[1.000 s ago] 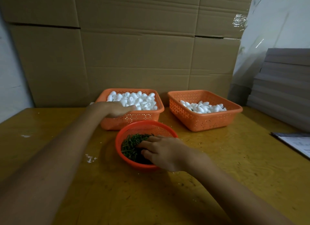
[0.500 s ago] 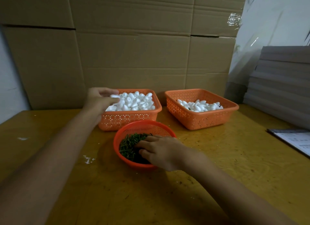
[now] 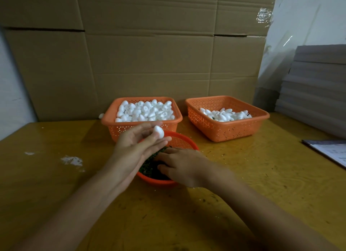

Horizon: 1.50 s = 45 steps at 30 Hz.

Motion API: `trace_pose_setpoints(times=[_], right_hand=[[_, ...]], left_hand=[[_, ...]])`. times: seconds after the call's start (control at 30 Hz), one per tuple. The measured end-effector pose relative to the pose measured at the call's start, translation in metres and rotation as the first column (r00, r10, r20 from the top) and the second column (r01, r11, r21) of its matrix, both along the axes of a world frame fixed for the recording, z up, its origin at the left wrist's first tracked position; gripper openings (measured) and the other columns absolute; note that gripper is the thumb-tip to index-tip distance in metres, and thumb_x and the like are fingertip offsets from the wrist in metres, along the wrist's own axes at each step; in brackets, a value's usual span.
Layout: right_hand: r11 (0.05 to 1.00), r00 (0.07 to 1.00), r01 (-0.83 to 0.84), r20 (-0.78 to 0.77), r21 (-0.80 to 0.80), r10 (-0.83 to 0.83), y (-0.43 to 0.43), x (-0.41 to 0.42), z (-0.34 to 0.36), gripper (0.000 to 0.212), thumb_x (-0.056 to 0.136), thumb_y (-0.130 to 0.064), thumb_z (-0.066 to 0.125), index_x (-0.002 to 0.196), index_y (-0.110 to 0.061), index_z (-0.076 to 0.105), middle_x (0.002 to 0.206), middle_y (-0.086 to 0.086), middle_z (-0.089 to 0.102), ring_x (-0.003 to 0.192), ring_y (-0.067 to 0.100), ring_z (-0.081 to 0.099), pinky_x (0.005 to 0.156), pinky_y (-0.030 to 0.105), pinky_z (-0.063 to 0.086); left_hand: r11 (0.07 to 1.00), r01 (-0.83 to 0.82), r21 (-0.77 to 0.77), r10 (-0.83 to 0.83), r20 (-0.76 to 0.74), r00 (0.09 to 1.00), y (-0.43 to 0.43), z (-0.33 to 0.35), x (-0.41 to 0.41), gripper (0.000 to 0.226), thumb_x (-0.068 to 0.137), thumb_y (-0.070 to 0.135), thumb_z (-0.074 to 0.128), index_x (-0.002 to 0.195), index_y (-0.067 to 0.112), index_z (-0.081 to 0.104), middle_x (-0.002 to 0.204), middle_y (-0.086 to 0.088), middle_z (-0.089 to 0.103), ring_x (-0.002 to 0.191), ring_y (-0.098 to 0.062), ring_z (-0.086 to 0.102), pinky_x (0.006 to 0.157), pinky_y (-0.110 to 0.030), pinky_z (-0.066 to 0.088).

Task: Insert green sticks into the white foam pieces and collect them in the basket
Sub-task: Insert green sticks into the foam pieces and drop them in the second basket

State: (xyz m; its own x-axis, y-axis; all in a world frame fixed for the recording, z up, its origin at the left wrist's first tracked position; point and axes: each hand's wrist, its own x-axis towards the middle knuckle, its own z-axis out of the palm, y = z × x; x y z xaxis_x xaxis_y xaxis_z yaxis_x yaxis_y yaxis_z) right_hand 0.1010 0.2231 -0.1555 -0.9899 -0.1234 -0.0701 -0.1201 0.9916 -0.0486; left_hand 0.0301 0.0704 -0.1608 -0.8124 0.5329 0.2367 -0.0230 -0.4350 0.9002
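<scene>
- My right hand (image 3: 180, 165) lies palm down on the green sticks (image 3: 148, 169) in the round red bowl (image 3: 184, 141); I cannot tell if it grips any.
- My left hand (image 3: 133, 145) pinches one white foam piece (image 3: 158, 132) above the bowl.
- Behind, the left basket (image 3: 109, 117) is heaped with foam; the right basket (image 3: 226, 131) is part full.

Hands: 2, left hand (image 3: 134, 146) and right hand (image 3: 183, 164).
Square baskets: 2, beyond the hands, the left basket (image 3: 112, 128) and right basket (image 3: 224, 132), each holding white foam pieces (image 3: 146, 110) past counting.
Round basket (image 3: 179, 140): 1, under the hands; green sticks (image 3: 148, 168) uncountable.
Single foam piece (image 3: 158, 131): 1, at the left fingertips.
</scene>
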Motion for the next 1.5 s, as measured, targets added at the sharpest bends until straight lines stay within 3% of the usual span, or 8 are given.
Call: trace_pose_setpoints(times=[0.2,0.4,0.63,0.77,0.97,1.2,1.5], right_hand=[[0.981,0.996,-0.028,-0.094,-0.192,0.011,0.006,-0.002,-0.002,0.036,0.102,-0.039,0.061,0.135,-0.029,0.067,0.125,-0.004,0.071,0.111,0.017,0.066,0.092,0.042,0.056],[0.951,0.981,-0.029,-0.19,-0.308,-0.031,0.01,-0.004,-0.007,0.024,0.092,-0.03,0.078,0.116,-0.03,0.076,0.116,-0.01,0.075,0.106,0.011,0.068,0.091,0.032,0.055],[0.941,0.978,-0.026,-0.203,-0.337,-0.046,0.009,-0.003,-0.008,0.016,0.09,-0.028,0.079,0.106,-0.03,0.075,0.107,-0.011,0.074,0.099,0.01,0.066,0.085,0.031,0.053],[0.938,0.977,-0.027,-0.206,-0.346,-0.048,0.01,-0.002,-0.007,0.015,0.09,-0.029,0.079,0.104,-0.028,0.074,0.106,-0.011,0.073,0.097,0.01,0.065,0.082,0.028,0.05],[0.935,0.981,-0.034,-0.191,-0.353,-0.036,0.009,0.0,-0.004,0.014,0.091,-0.027,0.078,0.104,-0.025,0.074,0.11,-0.008,0.072,0.102,0.012,0.065,0.088,0.034,0.053],[0.942,0.98,-0.026,-0.193,-0.336,-0.042,0.008,0.001,-0.004,0.017,0.091,-0.03,0.076,0.107,-0.026,0.072,0.111,-0.009,0.071,0.103,0.012,0.065,0.087,0.035,0.052],[0.946,0.977,-0.028,-0.207,-0.322,-0.041,0.006,0.002,-0.005,0.018,0.091,-0.031,0.074,0.108,-0.027,0.07,0.108,-0.009,0.072,0.099,0.015,0.066,0.085,0.041,0.054]], left_hand=[[0.994,0.041,0.101,-0.041,0.0,0.999,-0.007,-0.004,-0.003,0.026,0.092,0.007,0.068,0.116,0.008,0.078,0.127,-0.02,0.072,0.117,-0.037,0.072,0.091,-0.029,0.06],[0.989,0.098,0.11,-0.095,-0.034,0.995,-0.011,-0.004,-0.002,0.028,0.092,0.004,0.066,0.116,0.008,0.078,0.128,-0.022,0.071,0.12,-0.039,0.07,0.093,-0.03,0.059],[0.984,0.135,0.118,-0.128,-0.066,0.99,-0.013,-0.002,0.0,0.031,0.083,0.009,0.075,0.114,0.005,0.078,0.131,-0.022,0.069,0.124,-0.039,0.068,0.096,-0.03,0.058],[0.98,0.152,0.129,-0.144,-0.07,0.987,-0.014,-0.002,0.001,0.025,0.089,0.007,0.07,0.112,0.006,0.078,0.131,-0.022,0.069,0.125,-0.039,0.067,0.096,-0.031,0.058],[0.99,0.108,0.086,-0.097,-0.123,0.988,-0.012,0.001,0.007,0.027,0.082,0.016,0.078,0.108,0.011,0.08,0.125,-0.019,0.072,0.12,-0.038,0.07,0.093,-0.03,0.059],[0.992,0.09,0.09,-0.081,-0.094,0.992,-0.013,0.001,0.007,0.041,0.072,0.009,0.084,0.111,0.018,0.078,0.126,-0.019,0.072,0.119,-0.037,0.071,0.092,-0.031,0.06],[0.997,0.08,0.02,-0.075,-0.176,0.982,-0.015,-0.003,0.004,0.052,0.07,0.001,0.088,0.115,0.023,0.074,0.128,-0.015,0.072,0.124,-0.032,0.068,0.094,-0.03,0.058]])
